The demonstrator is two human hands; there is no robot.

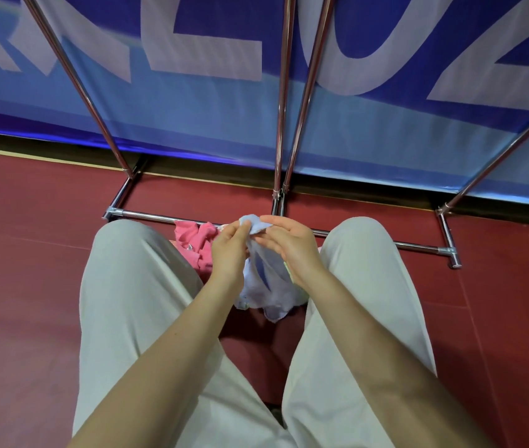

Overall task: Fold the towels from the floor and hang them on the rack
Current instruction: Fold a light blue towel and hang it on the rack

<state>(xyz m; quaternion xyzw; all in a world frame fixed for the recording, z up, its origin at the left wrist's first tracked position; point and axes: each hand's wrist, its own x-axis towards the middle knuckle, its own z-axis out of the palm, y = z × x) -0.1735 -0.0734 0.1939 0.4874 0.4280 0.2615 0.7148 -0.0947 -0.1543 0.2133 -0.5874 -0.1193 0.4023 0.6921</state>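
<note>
Holding a pale blue towel between both hands above the floor

Pinching the top edge of the pale blue towel, the left hand sits just left of centre in the frame, its thumb and fingertips closed on the cloth near the bunched upper corner. The right hand, just right of it, has its fingers fairly straight and lying against the same towel; whether they actually clamp the cloth cannot be told. Most of the towel hangs below and between the two hands, its lower folds drooping between the person's knees in light trousers. A crumpled pink towel lies on the red floor behind the left hand. The chrome rack stands beyond, its base bar crossing mid-frame and its poles rising to the upper edge before a blue banner.
</note>
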